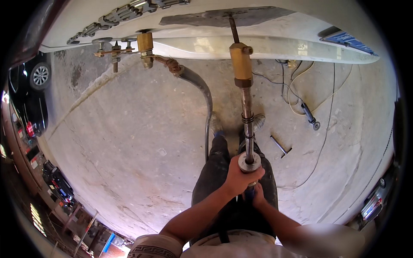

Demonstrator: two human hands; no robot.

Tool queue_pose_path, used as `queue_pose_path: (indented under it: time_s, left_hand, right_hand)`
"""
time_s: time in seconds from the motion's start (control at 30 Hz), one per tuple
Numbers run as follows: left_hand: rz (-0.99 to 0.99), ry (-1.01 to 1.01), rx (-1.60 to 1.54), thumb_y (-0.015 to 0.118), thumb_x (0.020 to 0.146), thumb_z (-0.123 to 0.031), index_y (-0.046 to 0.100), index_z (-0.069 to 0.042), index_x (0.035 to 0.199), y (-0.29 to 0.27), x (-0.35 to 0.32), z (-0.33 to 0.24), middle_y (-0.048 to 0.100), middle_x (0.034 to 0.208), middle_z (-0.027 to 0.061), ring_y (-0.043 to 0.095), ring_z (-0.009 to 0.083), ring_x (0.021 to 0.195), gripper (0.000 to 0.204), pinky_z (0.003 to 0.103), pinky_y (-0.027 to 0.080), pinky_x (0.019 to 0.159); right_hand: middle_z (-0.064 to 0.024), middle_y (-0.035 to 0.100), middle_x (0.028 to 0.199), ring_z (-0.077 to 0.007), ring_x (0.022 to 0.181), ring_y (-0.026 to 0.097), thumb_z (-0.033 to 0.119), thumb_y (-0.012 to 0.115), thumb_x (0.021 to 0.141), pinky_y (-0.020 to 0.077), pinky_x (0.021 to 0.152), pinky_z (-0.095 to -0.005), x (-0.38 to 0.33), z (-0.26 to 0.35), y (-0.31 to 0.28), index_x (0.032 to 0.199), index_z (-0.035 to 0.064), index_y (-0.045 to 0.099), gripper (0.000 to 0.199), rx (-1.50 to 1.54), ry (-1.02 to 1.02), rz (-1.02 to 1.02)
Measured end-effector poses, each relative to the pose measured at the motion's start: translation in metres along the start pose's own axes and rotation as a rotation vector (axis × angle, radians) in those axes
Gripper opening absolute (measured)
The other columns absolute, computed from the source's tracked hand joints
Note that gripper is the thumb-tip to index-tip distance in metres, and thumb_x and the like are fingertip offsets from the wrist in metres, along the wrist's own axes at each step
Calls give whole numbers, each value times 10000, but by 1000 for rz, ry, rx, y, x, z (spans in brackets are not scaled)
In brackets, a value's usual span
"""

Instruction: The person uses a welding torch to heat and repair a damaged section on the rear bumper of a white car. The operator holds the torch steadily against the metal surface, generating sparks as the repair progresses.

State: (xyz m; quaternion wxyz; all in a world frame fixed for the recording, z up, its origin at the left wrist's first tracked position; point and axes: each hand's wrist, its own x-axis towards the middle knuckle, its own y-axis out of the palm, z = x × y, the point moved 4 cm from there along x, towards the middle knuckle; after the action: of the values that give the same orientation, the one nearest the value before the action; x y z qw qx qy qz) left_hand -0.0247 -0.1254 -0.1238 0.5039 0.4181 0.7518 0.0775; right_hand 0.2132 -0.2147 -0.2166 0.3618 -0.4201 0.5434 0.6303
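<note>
A slide hammer dent puller [246, 102] runs from a white car body panel [279, 46] back toward my waist. Its thin tip meets a bare grey metal patch [202, 17] on the panel, behind a brass-coloured head [241, 60]. My left hand [239, 177] is wrapped round the round steel sliding weight [249, 162] on the shaft. Just behind it, my right hand [258, 196] grips the blue rear handle [249, 193], partly hidden below the left. Left of the puller, a brass clamp [145, 41] is attached at the panel, with a thick black cable [202, 81] hanging from it.
A T-handled tool [281, 146] and a grinder-like power tool [310, 116] with cords lie on the concrete floor [142, 129] to the right. Metal linkage pieces [116, 16] lie along the panel's upper left. A black car [28, 94] stands at far left.
</note>
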Motion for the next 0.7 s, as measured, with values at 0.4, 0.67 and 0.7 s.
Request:
queue_pose_path:
  time_s: [0.4,0.67,0.7]
  left_hand:
    - [-14,42,116,750,782,-45,583,-54,843,-1,7,0,573,745,-40,521,46,696,178,248,450,643]
    - [-20,22,111,751,784,-47,589,-54,833,-4,5,3,581,739,-38,529,46,690,169,247,454,641]
    - [-22,23,107,750,785,-48,588,-54,834,-4,5,2,581,739,-37,528,45,690,169,247,453,641]
  right_hand:
    - [-71,600,775,-181,597,610,365,347,1058,491,547,-306,-10,11,21,1043,50,542,370,-336,-444,-267]
    - [-82,607,756,-195,571,609,399,385,1041,481,511,-312,-3,1,12,984,52,550,388,-203,-345,-229]
    - [-82,607,751,-196,564,606,403,391,1039,478,506,-312,-3,1,12,979,53,550,390,-216,-348,-231]
